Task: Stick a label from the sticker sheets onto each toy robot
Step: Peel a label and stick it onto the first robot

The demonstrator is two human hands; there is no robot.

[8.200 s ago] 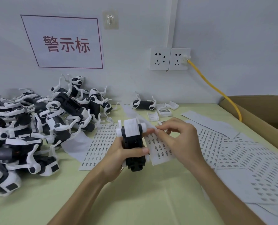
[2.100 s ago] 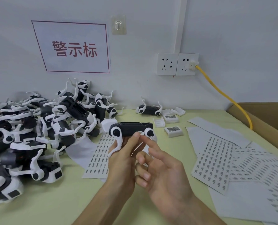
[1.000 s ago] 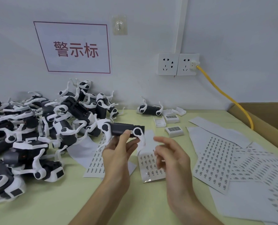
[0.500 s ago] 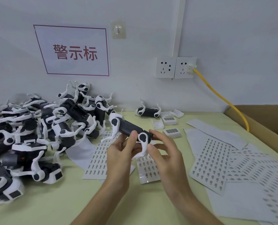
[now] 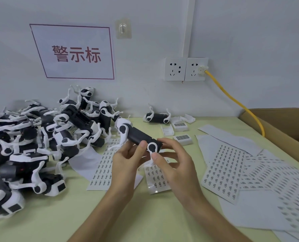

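Two bare hands hold a black, tube-bodied toy robot (image 5: pixel 138 136) with white plastic legs above a pale yellow-green counter (image 5: pixel 145 220). The toy robot is tilted, with its far end higher and to the left and its near end lower, between the two hands.

The left hand (image 5: pixel 126 163) grips it from below, thumb pressed on the black body and fingers curled behind. The right hand (image 5: pixel 173 165) closes on the near end. Its thumb pinches a white leg just under the round white hip joint, and its fingers wrap behind the body.

Directly beneath the hands, flat on the counter, lie white paper sticker sheets (image 5: pixel 103 172) printed with rows of tiny dark labels. More of them fan out, overlapping, to the right.

A large heap of black-and-white toy robots (image 5: pixel 40 137) fills the left of the counter against the pale wall. A lone robot (image 5: pixel 156 117) lies by the wall beyond the hands, near small white boxes with barcodes (image 5: pixel 182 137).

On the wall are a white sign with red characters (image 5: pixel 75 53) and a double white socket (image 5: pixel 186 69). A yellow cable (image 5: pixel 232 100) runs from the socket down toward a brown cardboard box (image 5: pixel 284 123) at the right.
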